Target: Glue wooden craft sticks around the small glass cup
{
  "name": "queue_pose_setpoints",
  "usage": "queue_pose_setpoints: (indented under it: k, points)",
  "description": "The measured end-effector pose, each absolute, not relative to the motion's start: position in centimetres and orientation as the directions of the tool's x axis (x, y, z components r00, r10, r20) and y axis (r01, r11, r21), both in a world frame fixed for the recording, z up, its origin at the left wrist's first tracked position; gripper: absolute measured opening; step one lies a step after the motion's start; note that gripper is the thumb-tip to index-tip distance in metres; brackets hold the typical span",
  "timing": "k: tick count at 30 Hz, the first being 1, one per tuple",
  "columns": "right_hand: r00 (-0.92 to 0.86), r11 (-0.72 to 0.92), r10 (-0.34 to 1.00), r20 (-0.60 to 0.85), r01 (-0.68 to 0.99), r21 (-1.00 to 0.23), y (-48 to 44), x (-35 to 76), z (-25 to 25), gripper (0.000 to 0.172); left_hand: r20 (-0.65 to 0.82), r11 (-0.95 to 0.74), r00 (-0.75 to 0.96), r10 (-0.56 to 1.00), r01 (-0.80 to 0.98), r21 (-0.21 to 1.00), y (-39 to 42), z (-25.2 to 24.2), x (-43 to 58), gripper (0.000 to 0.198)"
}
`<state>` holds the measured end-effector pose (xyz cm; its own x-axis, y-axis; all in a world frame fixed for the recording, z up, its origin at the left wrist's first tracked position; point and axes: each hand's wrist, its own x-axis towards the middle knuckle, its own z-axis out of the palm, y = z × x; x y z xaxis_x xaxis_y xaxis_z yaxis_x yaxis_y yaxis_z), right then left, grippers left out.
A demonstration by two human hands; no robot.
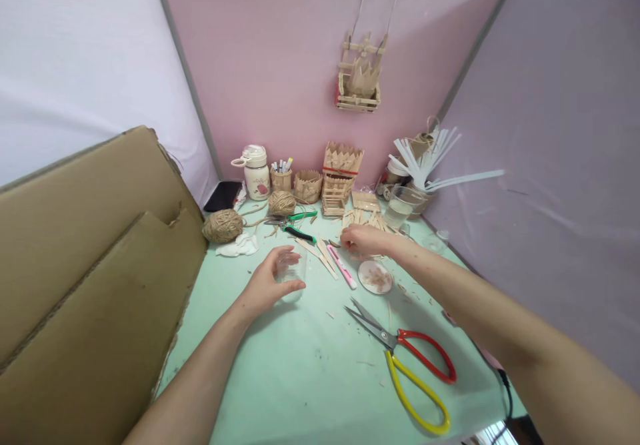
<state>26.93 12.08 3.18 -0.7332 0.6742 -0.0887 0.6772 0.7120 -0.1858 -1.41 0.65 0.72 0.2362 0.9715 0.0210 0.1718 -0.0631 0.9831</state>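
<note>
My left hand (273, 278) is curled around a clear plastic cup (295, 269) above the table. Farther right, my right hand (364, 239) is closed, its fingertips low by the pile of wooden craft sticks (373, 219); what they hold, if anything, is hidden. Just below that hand lies a small white dish (375, 278) with brownish bits on it. Between the hands rest a pink utility knife (341, 266) and a few loose flat wooden sticks (320, 258). Nearer to me are scissors (383, 338) with one red and one yellow handle, blades apart.
Cardboard sheets (95, 285) stand along the left edge. Twine balls (223, 225), green-handled pliers (300, 231), a white bottle (257, 175) and small stick-built pieces (335, 191) line the back. At right stand a cup of liquid (399, 211) and white glue sticks (440, 155).
</note>
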Motion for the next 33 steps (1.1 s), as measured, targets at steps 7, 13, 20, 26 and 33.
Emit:
queue_pose_setpoints:
  k: [7, 13, 20, 26, 33]
  points:
    - [-0.414, 0.545, 0.829, 0.376, 0.746, -0.382, 9.2, 25.7, 7.7, 0.02, 0.057, -0.094, 0.289, 0.956, 0.117, 0.989, 0.9, -0.2, -1.5, 0.083]
    - [-0.276, 0.592, 0.806, 0.524, 0.341, -0.73, 1.6, 22.1, 9.7, 0.011, 0.061, -0.118, 0.392, 0.918, 0.124, 0.985, 1.2, -1.0, -1.5, 0.085]
    - [-0.484, 0.6, 0.781, 0.395, 0.402, -0.692, -1.3, 19.5, 6.1, 0.012, 0.065, -0.134, 0.495, 0.866, 0.106, 0.985, 1.5, -1.3, -1.9, 0.087]
    - [-0.527, 0.681, 0.715, 0.459, 0.38, -0.626, -0.9, 19.0, 4.7, 0.013, 0.107, -0.163, 0.519, 0.848, 0.063, 0.985, 1.6, -0.9, -1.9, 0.08]
    - [-0.518, 0.694, 0.705, 0.483, 0.363, -0.622, -0.6, 18.6, 4.2, 0.013, 0.161, -0.245, 0.516, 0.842, 0.099, 0.964, 1.5, -0.9, -1.6, 0.074]
